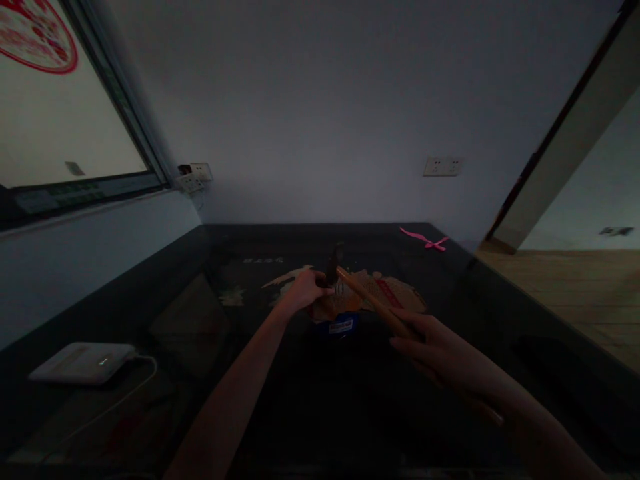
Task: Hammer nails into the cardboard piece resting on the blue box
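My right hand [425, 340] is wrapped around the wooden handle of a hammer [373, 298]. The handle slants up and left to a dark metal head [332, 268] over the middle of the table. Right beside the head, the fingers of my left hand [306, 291] are pinched together; what they hold is hidden in the dim light. Beneath the hammer and my left fingers lies a crumpled brown printed paper bag [400, 293]. A small blue packet [342, 325] with a pale label pokes out at its near edge.
The dark glossy table [370, 413] reaches back to the wall. A white power bank [83, 363] with a white cable lies at the left. A pink ribbon [425, 240] is near the far right corner. Wall sockets [443, 167] sit above.
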### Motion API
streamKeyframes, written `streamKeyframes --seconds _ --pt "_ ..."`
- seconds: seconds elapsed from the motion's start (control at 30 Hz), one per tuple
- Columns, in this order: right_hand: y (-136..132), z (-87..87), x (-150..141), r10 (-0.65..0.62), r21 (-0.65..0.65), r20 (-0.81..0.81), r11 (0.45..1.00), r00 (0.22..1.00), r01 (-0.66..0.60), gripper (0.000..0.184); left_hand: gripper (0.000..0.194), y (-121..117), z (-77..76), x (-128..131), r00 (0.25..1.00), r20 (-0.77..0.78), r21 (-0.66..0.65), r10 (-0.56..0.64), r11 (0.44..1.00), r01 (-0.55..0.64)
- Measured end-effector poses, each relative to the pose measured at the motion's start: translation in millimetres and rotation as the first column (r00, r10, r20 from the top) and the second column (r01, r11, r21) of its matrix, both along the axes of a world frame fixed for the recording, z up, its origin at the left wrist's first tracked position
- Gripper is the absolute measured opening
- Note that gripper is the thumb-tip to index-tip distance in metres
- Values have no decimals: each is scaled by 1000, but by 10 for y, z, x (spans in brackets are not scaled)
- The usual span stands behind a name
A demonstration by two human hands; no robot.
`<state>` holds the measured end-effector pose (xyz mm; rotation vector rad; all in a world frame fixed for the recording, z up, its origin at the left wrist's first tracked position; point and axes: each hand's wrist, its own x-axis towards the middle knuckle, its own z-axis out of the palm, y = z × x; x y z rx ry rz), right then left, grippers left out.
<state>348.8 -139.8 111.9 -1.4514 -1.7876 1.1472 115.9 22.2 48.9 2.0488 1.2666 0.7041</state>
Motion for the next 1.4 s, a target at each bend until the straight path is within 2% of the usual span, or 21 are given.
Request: streamKeyframes --seconds 0.1,0.23,0.5,0.67,0.9,1.03,1.17,1.4 --pt "5 -3 -3 3 -8 -5 1000 1000 -3 43 19 -8 8 4 1000 -4 -8 30 1000 -30" --pt "20 -43 -19 17 -40 -23 999 1000 -18 39 21 -9 22 -5 1000 -31 16 3 1000 -2" --pt "-21 -77 49 -75 -97 -121 993 990 64 54 13 -27 43 3 998 -64 71 5 997 -1" --pt "-5 -282 97 -172 -113 -250 983 953 148 62 18 -94 39 89 1000 0 157 -29 987 28" --pt "-10 -620 141 -189 -190 -384 974 904 123 65 13 -157 30 195 996 -82 200 35 980 -18" --pt "-27 -680 126 -198 -232 -384 966 902 113 66 11 -164 39 208 996 -80 231 51 972 -31" --pt "-30 -699 102 -243 -259 -354 953 903 155 65 10 -158 41 217 992 -98 216 81 975 -58" --pt "-28 -765 116 -200 -222 -329 966 923 130 65 11 -183 65 229 992 -101 216 72 975 -48"
